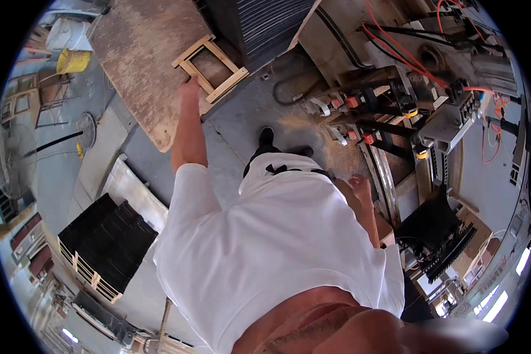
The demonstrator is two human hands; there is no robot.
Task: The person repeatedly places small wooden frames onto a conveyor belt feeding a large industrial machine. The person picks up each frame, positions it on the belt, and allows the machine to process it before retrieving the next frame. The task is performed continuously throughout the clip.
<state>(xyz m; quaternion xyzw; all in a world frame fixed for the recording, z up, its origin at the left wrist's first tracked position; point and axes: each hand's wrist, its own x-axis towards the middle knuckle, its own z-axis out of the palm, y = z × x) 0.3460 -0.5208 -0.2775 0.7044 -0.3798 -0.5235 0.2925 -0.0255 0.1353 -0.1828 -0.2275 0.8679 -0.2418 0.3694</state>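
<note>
A smooth grey concrete floor (230, 162) spreads through the workshop, with pale sawdust (343, 154) scattered at the right, beside a steel-framed machine (448, 133) strung with orange hoses (404, 59). At the far left stands a worktable (141, 53) with a scuffed brown top; beyond its left edge are a yellow bucket (74, 61) and a white tub (66, 35). A pedestal fan's round base (87, 131) rests farther left. Nearer, on the left, black panels (107, 239) lie stacked on slatted wood (91, 274). Bright strip lights (495, 307) glow at the near right.
</note>
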